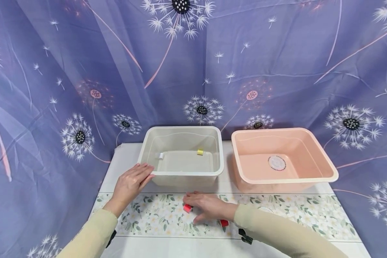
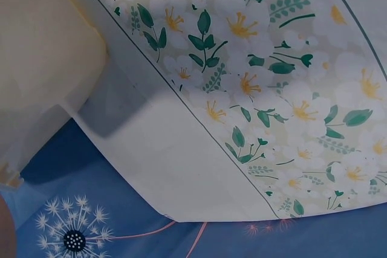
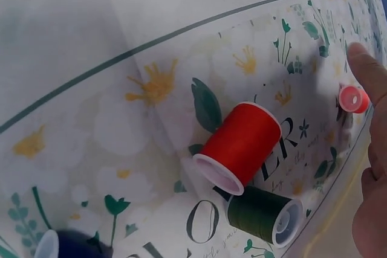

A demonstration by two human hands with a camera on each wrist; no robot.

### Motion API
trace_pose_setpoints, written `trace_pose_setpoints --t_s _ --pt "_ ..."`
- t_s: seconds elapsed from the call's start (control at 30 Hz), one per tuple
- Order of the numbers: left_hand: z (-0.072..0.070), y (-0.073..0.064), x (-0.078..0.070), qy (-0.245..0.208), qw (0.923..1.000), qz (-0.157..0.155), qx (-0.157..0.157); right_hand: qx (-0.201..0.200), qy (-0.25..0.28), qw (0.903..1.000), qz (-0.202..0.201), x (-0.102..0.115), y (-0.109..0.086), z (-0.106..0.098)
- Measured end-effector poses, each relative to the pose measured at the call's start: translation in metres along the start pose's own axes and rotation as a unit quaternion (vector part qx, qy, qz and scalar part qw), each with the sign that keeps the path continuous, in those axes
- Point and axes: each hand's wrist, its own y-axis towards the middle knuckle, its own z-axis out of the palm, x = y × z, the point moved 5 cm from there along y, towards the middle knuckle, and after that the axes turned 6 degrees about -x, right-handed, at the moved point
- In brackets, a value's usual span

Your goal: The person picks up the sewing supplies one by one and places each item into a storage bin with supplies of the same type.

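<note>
My left hand [image 1: 130, 184] rests on the front left corner of the grey bin [image 1: 184, 173], its fingers straight over the rim. Inside that bin lie a white thread spool [image 1: 161, 156] and a yellow thread spool [image 1: 200, 152]. Over the floral strip, my right hand [image 1: 209, 205] spreads its thumb away from its fingers. Close to it is a pinkish-red spool [image 1: 187, 208], with no grip on it visible. A larger-looking red spool [image 3: 242, 146] touches or nearly touches a dark green spool [image 3: 260, 216] in the right wrist view. A dark blue spool [image 3: 78, 246] is cut off below.
To the right stands a pink bin [image 1: 285, 181] with a round pale disc [image 1: 277, 163] on its floor. The white table [image 1: 167, 247] carries a floral printed strip [image 1: 313, 215]. A blue dandelion-print curtain [image 1: 167, 71] hangs behind and at both sides.
</note>
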Motion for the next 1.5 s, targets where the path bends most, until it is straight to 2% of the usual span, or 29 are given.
trace_pose_setpoints --t_s 0.2,0.47,0.83,1.17,1.37,1.5 --pt "0.0 -0.002 0.001 0.002 1.0 -0.001 0.003 -0.009 0.006 0.9998 -0.014 0.001 0.004 0.004" --pt "0.001 -0.002 0.001 0.004 1.0 0.0 0.004 -0.013 -0.019 0.9995 -0.02 0.0 0.009 0.009" --pt "0.002 -0.002 0.001 0.003 1.0 -0.004 0.005 -0.048 -0.026 0.9979 -0.036 -0.001 0.011 0.014" --pt "0.001 -0.001 0.001 0.006 1.0 -0.002 0.004 -0.084 -0.008 0.9947 -0.058 0.0 0.013 0.013" --pt "0.001 0.0 0.002 0.005 1.0 -0.003 0.004 -0.086 -0.004 0.9943 -0.063 -0.001 0.015 0.015" --pt "0.001 -0.001 0.002 0.004 1.0 -0.005 0.003 -0.079 0.002 0.9955 -0.052 0.0 0.016 0.014"
